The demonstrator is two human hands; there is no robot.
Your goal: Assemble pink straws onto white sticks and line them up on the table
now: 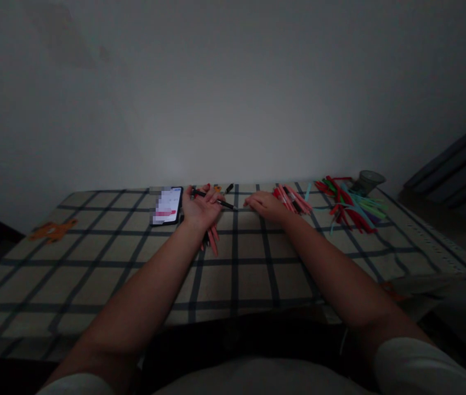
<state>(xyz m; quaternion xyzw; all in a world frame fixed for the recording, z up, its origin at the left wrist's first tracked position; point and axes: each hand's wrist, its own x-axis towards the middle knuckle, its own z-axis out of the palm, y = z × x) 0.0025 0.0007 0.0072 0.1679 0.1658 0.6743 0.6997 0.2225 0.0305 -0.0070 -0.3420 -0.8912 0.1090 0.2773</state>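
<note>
My left hand (202, 209) rests palm up over the table, its fingers curled around a black pen (228, 205) whose tip points right. Beneath and beside that hand lie several pink and black pens (213, 241), partly covered by it. To the right, across a short gap, my right hand (266, 206) is closed with thumb and fingers together; whatever they may hold is hidden. Just beyond my right hand lies a bundle of pink, red and black pens (294, 198).
A lit phone (168, 206) lies left of my left hand. On the right are colourful fuzzy strips (354, 208) and a dark glass cup (368, 181). A checked cloth (134, 280) covers the table, which meets a pale wall (233, 99).
</note>
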